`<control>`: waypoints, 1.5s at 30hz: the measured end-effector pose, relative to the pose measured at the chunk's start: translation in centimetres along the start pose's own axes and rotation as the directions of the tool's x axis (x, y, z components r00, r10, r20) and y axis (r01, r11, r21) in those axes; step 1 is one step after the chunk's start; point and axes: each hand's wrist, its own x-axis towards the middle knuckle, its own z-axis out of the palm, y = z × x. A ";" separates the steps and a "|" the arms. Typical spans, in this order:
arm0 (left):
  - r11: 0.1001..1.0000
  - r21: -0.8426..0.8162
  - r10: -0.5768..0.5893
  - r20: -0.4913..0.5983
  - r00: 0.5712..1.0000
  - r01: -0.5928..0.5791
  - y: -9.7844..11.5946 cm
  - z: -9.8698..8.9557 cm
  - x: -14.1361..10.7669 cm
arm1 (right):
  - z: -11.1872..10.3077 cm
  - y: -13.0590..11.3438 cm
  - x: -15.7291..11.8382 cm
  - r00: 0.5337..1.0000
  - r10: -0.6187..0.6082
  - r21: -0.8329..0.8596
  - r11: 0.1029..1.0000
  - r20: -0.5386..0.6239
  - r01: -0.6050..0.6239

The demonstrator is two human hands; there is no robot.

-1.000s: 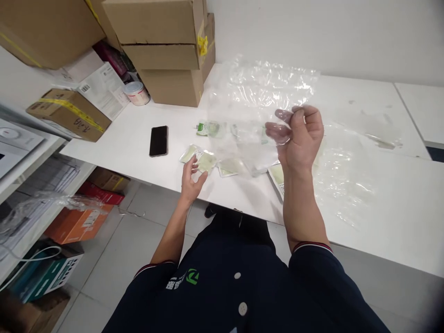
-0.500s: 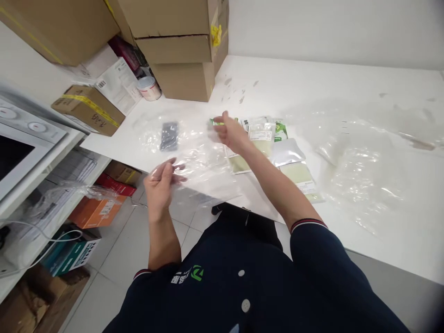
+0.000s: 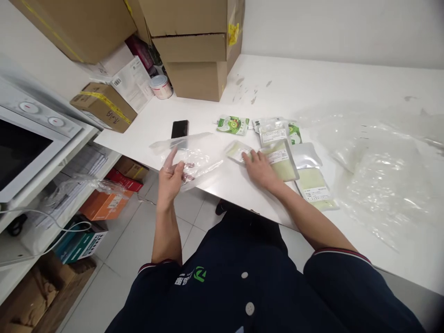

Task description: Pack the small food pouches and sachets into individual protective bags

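Observation:
My left hand (image 3: 171, 178) grips a clear plastic bag (image 3: 204, 159) over the table's front edge, some fingers showing through the film. My right hand (image 3: 262, 171) rests with spread fingers on a small pale green pouch (image 3: 238, 151). Touching that hand on the right is a larger labelled green pouch (image 3: 282, 159). Another pouch with a silver top (image 3: 314, 187) lies further right. Behind them are a green and white fruit pouch (image 3: 233, 125) and a clear-topped labelled pouch (image 3: 274, 132). A dark phone (image 3: 180, 129) lies partly under the bag.
Large clear plastic bags (image 3: 388, 175) spread over the right of the white table (image 3: 333, 83). Cardboard boxes (image 3: 197, 76) and a tin (image 3: 161, 87) stand at the back left. A shelf with a microwave (image 3: 31, 138) is at the far left.
My right hand has moved from above the fruit pouch down onto the pale green pouches. The clear bag has drawn in toward my left hand, uncovering much of the phone. The view has shifted slightly.

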 end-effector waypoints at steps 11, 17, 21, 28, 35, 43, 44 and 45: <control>0.927 0.108 -0.371 0.387 0.844 0.358 -3.8 8.0 7.1 | -2.0 5.7 -3.6 0.792 0.565 0.835 0.533 -0.233 -0.135; 0.946 0.217 -0.307 0.359 0.881 0.241 -4.6 9.2 8.5 | -3.1 3.8 -3.8 0.759 0.484 0.733 0.680 -0.436 -0.014; 0.874 0.457 -0.270 0.175 0.947 0.165 -4.4 9.2 9.1 | -3.2 2.0 -3.7 0.824 0.150 0.493 0.853 -0.547 0.172; 0.856 0.476 0.223 0.008 0.975 -0.200 -6.6 4.4 1.9 | -1.6 1.8 -4.7 0.944 -0.081 0.292 0.939 -0.320 0.179; 0.684 0.537 0.376 0.322 0.869 -0.495 -7.8 1.1 -6.6 | -2.3 -2.4 -4.6 0.941 -0.309 0.117 0.938 -0.135 0.325; 0.559 0.647 0.330 0.399 0.856 -0.518 -9.1 2.4 -6.2 | 2.0 -4.2 -2.9 0.879 -0.477 0.011 0.879 0.030 0.477; 0.562 0.665 0.335 0.361 0.871 -0.492 -9.1 2.6 -6.4 | 2.3 -4.0 -2.9 0.876 -0.480 0.017 0.877 0.045 0.480; 0.577 0.679 0.334 0.311 0.890 -0.454 -8.9 2.8 -6.6 | 2.4 -3.8 -2.9 0.876 -0.480 0.029 0.877 0.053 0.479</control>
